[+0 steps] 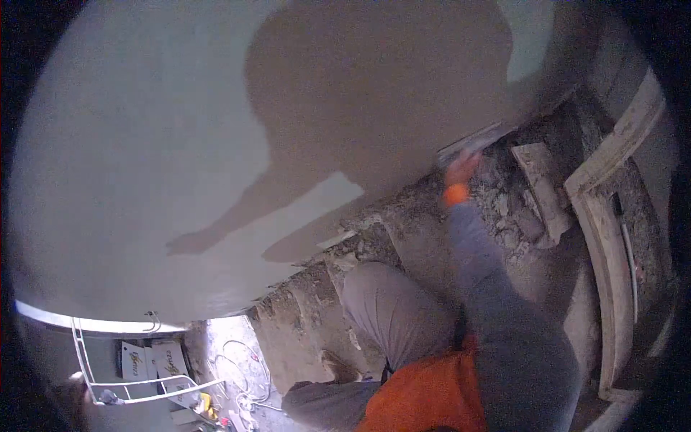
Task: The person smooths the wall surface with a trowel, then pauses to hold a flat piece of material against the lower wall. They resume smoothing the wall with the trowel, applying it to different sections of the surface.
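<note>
My right hand (pixel 464 165), blurred and with an orange cuff at the wrist, is at the bottom edge of the pale wall (pixel 144 144). Its fingers are closed on a long flat smoothing blade (pixel 471 142), like a plasterer's trowel, lying along the wall's lower edge. The grip is partly smeared. My left hand does not show clearly. My shadow (pixel 374 86) falls over the wall, with an arm shape stretching left.
Rubble (pixel 504 205) and a loose board (pixel 543 194) lie right of my hand. A wooden frame (pixel 597 237) runs down the right. Dirty stair-like ledges (pixel 295 317) are under my knees. Lower left are a white metal rail (pixel 155 396), boxes (pixel 155 360) and cables (pixel 248 367).
</note>
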`<state>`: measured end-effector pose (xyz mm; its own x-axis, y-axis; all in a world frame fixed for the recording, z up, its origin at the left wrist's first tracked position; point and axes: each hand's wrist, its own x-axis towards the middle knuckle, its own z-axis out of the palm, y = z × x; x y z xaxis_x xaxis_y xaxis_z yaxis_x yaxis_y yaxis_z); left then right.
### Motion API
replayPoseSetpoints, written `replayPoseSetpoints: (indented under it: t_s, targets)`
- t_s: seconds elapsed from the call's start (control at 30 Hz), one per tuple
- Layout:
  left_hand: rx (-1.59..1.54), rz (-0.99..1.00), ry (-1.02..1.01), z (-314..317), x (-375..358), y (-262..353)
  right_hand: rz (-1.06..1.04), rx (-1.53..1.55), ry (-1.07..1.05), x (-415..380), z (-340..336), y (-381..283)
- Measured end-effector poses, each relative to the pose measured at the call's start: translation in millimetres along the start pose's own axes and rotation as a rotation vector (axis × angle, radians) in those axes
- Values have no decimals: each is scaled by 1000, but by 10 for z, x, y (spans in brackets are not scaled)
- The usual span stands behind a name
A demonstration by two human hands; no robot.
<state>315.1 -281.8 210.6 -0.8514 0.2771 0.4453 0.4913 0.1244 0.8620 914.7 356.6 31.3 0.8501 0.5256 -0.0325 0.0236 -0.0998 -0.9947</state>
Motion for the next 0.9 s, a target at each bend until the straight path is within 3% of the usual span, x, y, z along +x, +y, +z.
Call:
replayPoseSetpoints:
  t_s: [0.13, 0.2, 0.27, 0.37, 0.4, 0.43, 0.5, 0.53, 0.57, 0.6, 0.67, 0.7, 0.77, 0.83, 0.9]
  targets:
    - [74, 272, -186, 39, 160, -178, 223, 494, -498, -2100, 534, 348]
    - [837, 806, -137, 324, 616, -242, 355, 668, -765, -2576, 535, 371]
    - [324, 450, -33, 780, 622, 67, 416, 722, -910, -2559, 214, -16]
    - [-65, 198, -24, 1056, 583, 156, 388, 615, -998, -2270, -323, -515]
    - [-133, 161, -38, 1114, 524, 150, 320, 587, -911, -2093, -396, -353]
    - [-37, 321, -77, 1239, 393, 229, 255, 562, -825, -1899, -419, -207]
    - [-8, 285, -91, 1357, 278, 136, -14, 398, -640, -1571, -735, -711]
    - [12, 263, -109, 1411, 221, 91, -141, 395, -603, -1238, -727, -631]
    - [-202, 68, -83, 1493, 163, 86, -263, 393, -559, -983, -693, -595]
    - [-163, 203, -117, 1616, 76, 80, -372, 440, -483, -924, -703, -896]
    - [-273, -129, -72, 1795, -16, 120, -637, 447, -361, -766, -743, -1640]
    - [-323, -111, -101, 1886, -81, 117, -795, 406, -316, -674, -721, -1972]
    - [-297, -131, -143, 2007, -162, -44, -824, 477, -309, -848, -747, -2901]
    - [-308, -187, -188, 2098, -206, -213, -1226, 328, -157, -781, -666, -3640]
    - [-317, -192, -197, 2193, -277, -444, -1447, 295, 25, -988, -615, -4449]
